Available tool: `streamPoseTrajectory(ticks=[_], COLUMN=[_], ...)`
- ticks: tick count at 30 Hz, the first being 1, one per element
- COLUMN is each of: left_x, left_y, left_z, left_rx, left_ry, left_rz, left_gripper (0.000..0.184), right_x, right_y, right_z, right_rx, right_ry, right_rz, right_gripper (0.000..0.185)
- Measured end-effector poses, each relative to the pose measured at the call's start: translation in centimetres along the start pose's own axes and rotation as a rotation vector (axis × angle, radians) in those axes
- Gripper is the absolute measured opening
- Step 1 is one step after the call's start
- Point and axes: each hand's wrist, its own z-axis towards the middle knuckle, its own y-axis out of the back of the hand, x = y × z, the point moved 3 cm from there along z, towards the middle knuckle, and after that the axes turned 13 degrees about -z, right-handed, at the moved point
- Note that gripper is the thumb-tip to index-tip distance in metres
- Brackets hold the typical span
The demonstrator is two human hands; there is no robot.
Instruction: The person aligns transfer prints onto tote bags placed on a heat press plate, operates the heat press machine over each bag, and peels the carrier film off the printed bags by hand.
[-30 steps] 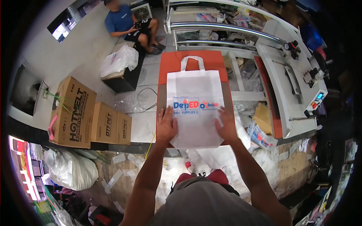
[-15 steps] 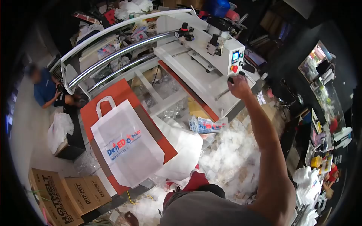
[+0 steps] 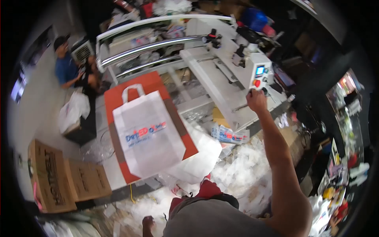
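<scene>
A white tote bag (image 3: 148, 146) printed with red and blue lettering lies flat on the orange-red platen (image 3: 144, 78). My right hand (image 3: 257, 101) is at the lower part of the press's control box (image 3: 258, 67), just below its red button; the fingers are curled there, and what they touch is too small to make out. Low in the view, beside my body, hangs my left hand (image 3: 148, 224), away from the bag, its fingers blurred.
Cardboard boxes (image 3: 53, 177) stand at the left. A seated person (image 3: 67, 69) is at the upper left, near white bags (image 3: 75, 108) on a box. Printed sheets (image 3: 231, 134) lie right of the platen. White scraps (image 3: 244, 166) cover the floor.
My hands have left the bag: the right went to the control box, the left down beside my body. The view has turned right. The red platen under the upper press is now hidden from sight.
</scene>
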Motion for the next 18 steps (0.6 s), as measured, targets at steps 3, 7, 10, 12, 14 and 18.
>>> streamPoseTrajectory(ticks=[3, 7, 10, 12, 14, 18], left_x=[-2.3, -0.2, -2.4, -5.9, -3.2, 1.5], left_y=[-3.0, -3.6, -7.8, -13.5, -15.9, -25.0], left_z=[-2.0, 4.4, 2.7, -2.3, -0.9, -2.6], left_rx=[-0.193, -0.246, -0.336, -0.392, -0.412, -0.543], left_ry=[-0.043, -0.641, -0.483, -0.316, -0.660, -0.852], left_rz=[0.026, 0.383, 0.189, -0.139, 0.623, 0.420], left_gripper=[0.023, 0.030, 0.017, 0.012, 0.011, 0.011], right_x=[4.0, 8.6, 9.6, 9.9, 11.2, 14.9], right_y=[3.3, 7.2, 9.0, 9.1, 8.5, 8.3], right_z=[-2.1, -4.1, -4.7, -4.8, -4.5, -5.6], right_rx=[-0.093, -0.071, 0.030, 0.040, 0.110, -0.165], right_ry=[0.105, 0.296, 0.450, 0.648, 0.787, 1.022], right_rz=[-0.004, 0.058, 0.232, 0.376, 0.445, 0.813], right_gripper=[0.020, 0.021, 0.024, 0.027, 0.023, 0.017])
